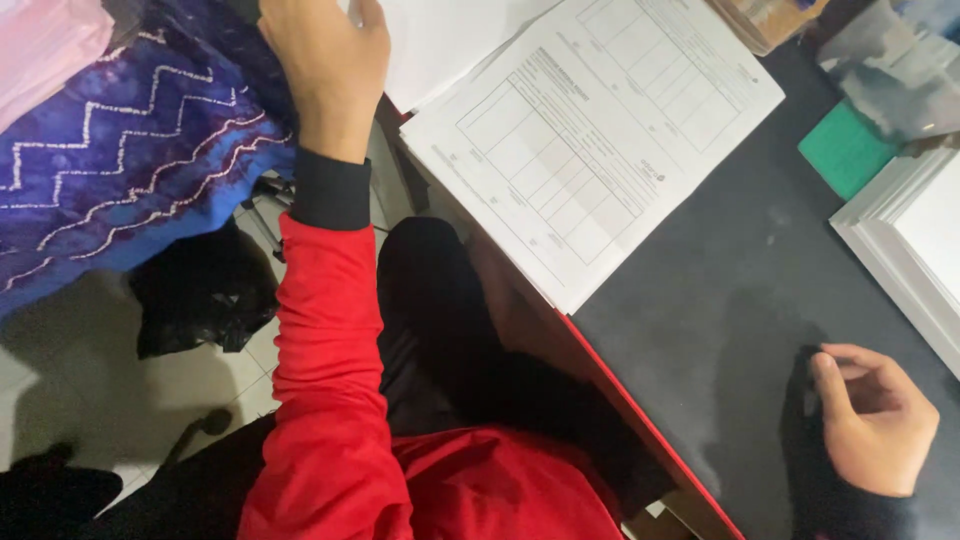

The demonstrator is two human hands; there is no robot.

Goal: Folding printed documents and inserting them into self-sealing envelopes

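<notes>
The left hand (325, 65) is reaching up along the edge of the dark surface (720, 300), its red sleeve (320, 330) with a black cuff trailing below it. Its fingers are lying loosely spread, the grip open and clamped on nothing; the fingertips are touching a blank white sheet (440, 40) at the top edge of the view. Just to the left of this grip, blue patterned fabric (120, 170) with white zigzag stitching is hanging, and a pale pink cloth (45, 50) is showing beyond it. Just to the right of the grip, a stack of printed forms (600, 130) is lying on the surface, one corner overhanging the red-trimmed edge.

The right hand (875, 415) is resting on the bare dark surface, well apart from the forms. Its fingers are curling inward with the thumb near the fingertips; whether this grip is pinching something small cannot be told. Above this grip, a pile of white sheets (910, 240) is sitting, with a green pad (845, 150) beyond it.

Below the surface, black trousers and a pale tiled floor (60, 380) are showing, along with a black bag (200, 295).
</notes>
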